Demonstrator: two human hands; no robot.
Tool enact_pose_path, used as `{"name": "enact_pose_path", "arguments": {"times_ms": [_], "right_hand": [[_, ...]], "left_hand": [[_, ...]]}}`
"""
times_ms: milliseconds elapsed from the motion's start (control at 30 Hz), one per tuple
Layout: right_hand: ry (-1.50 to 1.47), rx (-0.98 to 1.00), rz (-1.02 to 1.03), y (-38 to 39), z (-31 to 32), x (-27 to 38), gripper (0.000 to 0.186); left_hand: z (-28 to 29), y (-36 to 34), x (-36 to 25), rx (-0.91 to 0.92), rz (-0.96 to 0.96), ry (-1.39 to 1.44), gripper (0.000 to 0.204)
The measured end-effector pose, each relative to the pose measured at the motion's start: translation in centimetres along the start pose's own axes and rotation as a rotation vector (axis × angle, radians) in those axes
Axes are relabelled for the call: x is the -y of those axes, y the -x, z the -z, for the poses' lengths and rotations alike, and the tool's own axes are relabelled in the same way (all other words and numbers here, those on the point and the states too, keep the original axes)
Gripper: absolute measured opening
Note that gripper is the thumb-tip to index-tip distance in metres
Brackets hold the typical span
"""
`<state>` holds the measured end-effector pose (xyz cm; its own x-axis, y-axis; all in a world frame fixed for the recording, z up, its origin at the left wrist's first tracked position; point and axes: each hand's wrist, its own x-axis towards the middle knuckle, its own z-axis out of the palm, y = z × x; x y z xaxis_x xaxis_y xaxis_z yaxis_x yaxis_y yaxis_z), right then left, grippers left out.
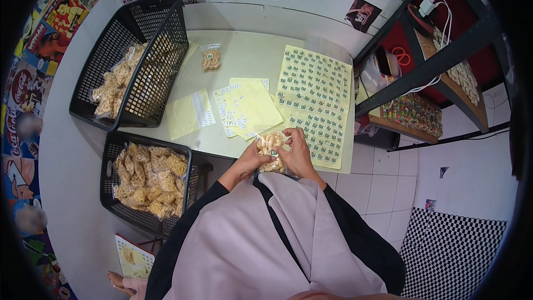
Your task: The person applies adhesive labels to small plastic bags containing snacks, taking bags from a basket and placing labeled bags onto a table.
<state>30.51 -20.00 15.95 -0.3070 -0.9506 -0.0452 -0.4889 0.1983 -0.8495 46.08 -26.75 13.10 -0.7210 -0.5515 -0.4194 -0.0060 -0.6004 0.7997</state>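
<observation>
A clear bag of pale snacks [270, 141] is at the near edge of the table, close to my body. My left hand [248, 163] grips its left side, with the thumb lying across the front. From the right, my right hand [298, 157] holds the bag, its thumb pressed near a small green-printed label on the front. Beside my right hand lies a large yellowish sheet of green-printed stickers [316, 100]. Just beyond the bag are plain yellow paper sheets [256, 103] and pieces of sticker backing. Another labelled snack bag [211, 58] lies at the far left of the table.
Two black plastic crates, an upper one [161, 72] and a lower one [187, 189], hold bagged snacks at the left. Dark-framed shelving [433, 69] stands at the right. Another person's hand [115, 279] is at lower left near a sticker sheet [136, 264].
</observation>
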Motion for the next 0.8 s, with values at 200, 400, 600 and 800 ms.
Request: {"name": "enact_pose_path", "arguments": {"times_ms": [200, 400, 600, 800], "right_hand": [[-0.175, -0.082, -0.098, -0.2, -2.8, -4.5, 0.039], [-0.186, 0.177, -0.173, -0.3, -3.1, -4.6, 0.035], [-0.172, 0.135, -0.072, -0.8, -2.5, -4.1, 0.039], [-0.174, 0.163, -0.128, -1.1, -2.9, -4.1, 0.046]], "left_hand": [[-0.4, -0.9, 1.7, -0.122, -0.055, 0.127, 0.05], [0.1, -2.7, 3.8, -0.232, -0.246, 0.009, 0.043], [0.2, -3.4, 4.1, -0.288, -0.315, -0.06, 0.04], [1.5, -4.5, 5.1, -0.305, -0.33, -0.122, 0.038]]}}
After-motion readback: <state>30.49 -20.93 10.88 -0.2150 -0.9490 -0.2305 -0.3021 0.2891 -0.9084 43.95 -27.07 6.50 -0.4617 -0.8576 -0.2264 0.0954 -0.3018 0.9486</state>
